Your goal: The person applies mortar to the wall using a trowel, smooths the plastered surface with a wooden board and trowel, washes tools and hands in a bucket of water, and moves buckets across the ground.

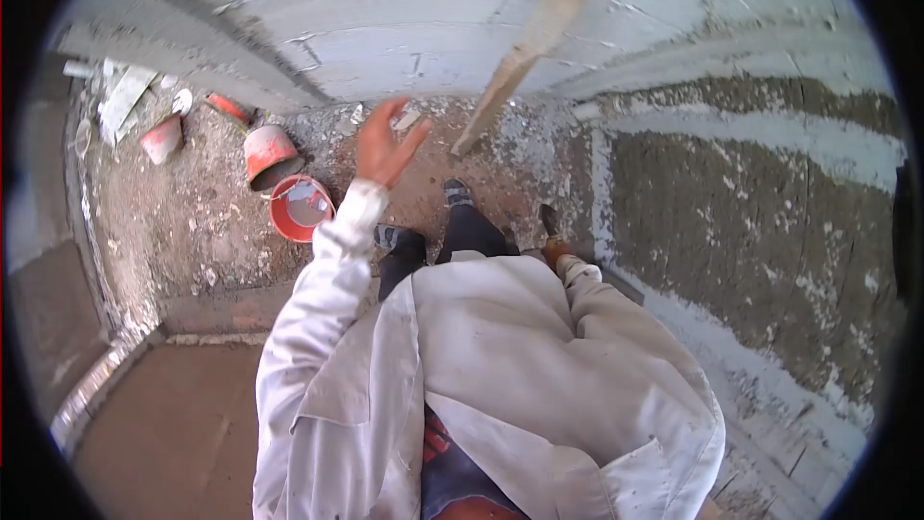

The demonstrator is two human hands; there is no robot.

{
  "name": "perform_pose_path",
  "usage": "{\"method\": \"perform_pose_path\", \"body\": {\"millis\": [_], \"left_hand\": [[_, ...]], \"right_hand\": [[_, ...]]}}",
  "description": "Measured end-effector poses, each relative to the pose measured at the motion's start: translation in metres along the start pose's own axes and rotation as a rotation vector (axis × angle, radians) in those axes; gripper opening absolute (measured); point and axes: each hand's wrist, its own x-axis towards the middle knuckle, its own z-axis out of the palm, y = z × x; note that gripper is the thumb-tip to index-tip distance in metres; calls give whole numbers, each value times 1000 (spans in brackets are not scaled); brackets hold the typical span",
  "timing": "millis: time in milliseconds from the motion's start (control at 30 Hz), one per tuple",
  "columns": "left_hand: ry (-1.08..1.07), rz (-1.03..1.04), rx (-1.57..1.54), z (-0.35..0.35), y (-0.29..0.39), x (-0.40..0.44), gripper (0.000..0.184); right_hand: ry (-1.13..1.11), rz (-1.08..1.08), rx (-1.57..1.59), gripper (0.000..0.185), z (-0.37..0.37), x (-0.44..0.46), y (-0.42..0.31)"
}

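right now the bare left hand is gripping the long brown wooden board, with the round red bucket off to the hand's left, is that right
Not quite: the head view shows the bare left hand open and empty, not touching the long brown wooden board. The round red bucket is indeed to the hand's left.

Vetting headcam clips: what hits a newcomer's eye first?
Likely the long plank, tilted in front of the pale wall at top centre. Then the open left hand, left of the plank's lower end, and the nearest red bucket, on the ground below-left of the hand.
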Motion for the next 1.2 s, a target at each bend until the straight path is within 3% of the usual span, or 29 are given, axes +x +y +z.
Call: {"method": "perform_pose_path", "body": {"millis": [67,133,233,333,367,433,533,600,667,700,767,833,933,1033,1100,1200], "left_hand": [[19,109,-14,63,49,51,57],[61,172,45,128,73,91,72],[228,135,174,203,110,124,83],[313,-57,59,237,109,148,81],[308,-30,44,241,103,154,77],[318,2,22,233,88,153,70],[330,39,-7,175,76,97,72],[425,128,314,119,63,36,66],[495,-248,6,69,77,-40,45],[629,-179,71,47,73,-75,41],[916,-299,-2,11,109,-130,33],[1066,-326,287,-20,117,-193,36],[1497,-321,79,-37,142,-252,46],[1701,-312,126,-52,144,-304,48],[1830,-280,175,-60,134,-326,46],[1953,-336,270,-77,114,-357,43]], "right_hand": [[1,-76,-27,42,20,41,55],[216,-429,-468,37,21,39,88],[245,-240,-110,43,35,68,128],[96,-72,194,53,-5,37,119],[125,-75,174,56,-13,42,116],[176,-89,107,62,-28,43,118],[100,-309,-220,59,-57,77,110],[84,-390,-329,60,-74,109,91],[77,-406,-382,60,-83,158,77],[82,-394,-397,60,-88,180,67],[116,-467,-582,60,-109,201,22],[147,-511,-657,56,-120,202,-33],[154,-549,-613,47,-124,190,-124],[121,-549,-616,45,-108,191,-201],[129,-559,-656,44,-84,96,-273],[236,-846,-902,46,-38,77,-339]]}}
